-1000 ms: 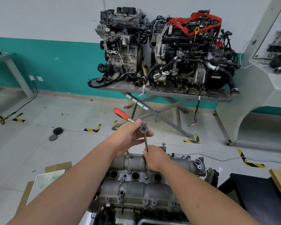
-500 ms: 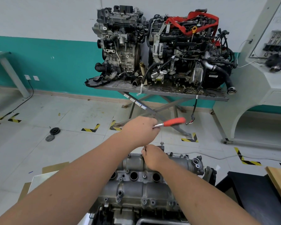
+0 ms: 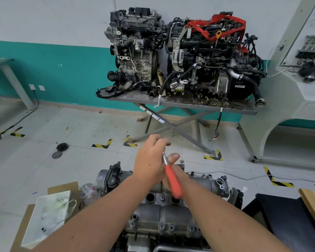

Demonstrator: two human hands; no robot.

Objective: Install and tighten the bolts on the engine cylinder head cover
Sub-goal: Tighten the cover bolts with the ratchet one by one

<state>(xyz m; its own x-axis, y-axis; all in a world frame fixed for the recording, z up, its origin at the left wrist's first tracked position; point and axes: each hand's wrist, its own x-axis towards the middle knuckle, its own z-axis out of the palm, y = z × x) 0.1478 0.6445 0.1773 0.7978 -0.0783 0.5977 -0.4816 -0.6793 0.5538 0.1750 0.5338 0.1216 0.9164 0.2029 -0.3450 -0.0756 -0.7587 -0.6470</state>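
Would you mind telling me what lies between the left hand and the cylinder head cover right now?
In the head view, the red-handled ratchet and the right hand lie between the left hand and the cylinder head cover; the right hand is partly hidden.

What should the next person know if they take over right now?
Left hand: holds the ratchet near its head, red handle pointing back toward the person.
Right hand: mostly hidden behind the ratchet handle, at the far edge of the cover; its grip cannot be made out.
Cover sits on the engine; several bolts show along its near edge, tightness unknown.
Done: the ratchet is on a far-edge bolt.
Left: finish that bolt, then check and tighten the others.
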